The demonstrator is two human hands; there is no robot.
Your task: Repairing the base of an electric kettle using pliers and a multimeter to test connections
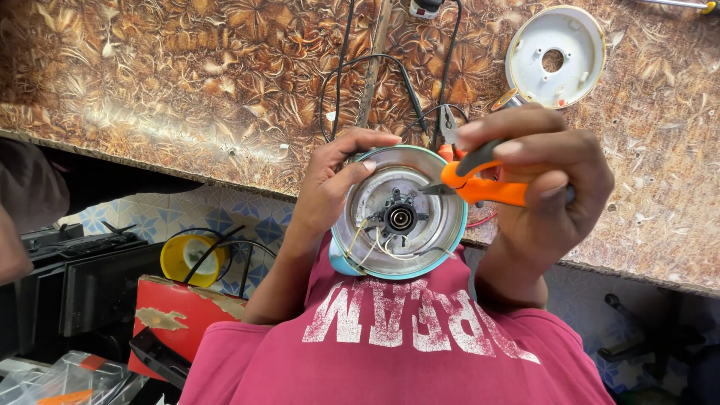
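Right hand [551, 191]: fingers closed around orange pliers [484, 186], tips at the kettle base [401, 214] centre. Left hand [330, 187]: fingers gripping the base rim at 9 o'clock, against the chest. White disc [555, 56] lies on the table [187, 82] at 1 o'clock.

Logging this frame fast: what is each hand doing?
Left hand: closed on the kettle rim.
Right hand: closed on orange pliers.

Glossy patterned laminate is seen on the tabletop [187, 82]; dull metal on the kettle base [400, 214]; smooth orange plastic on the pliers [487, 187].
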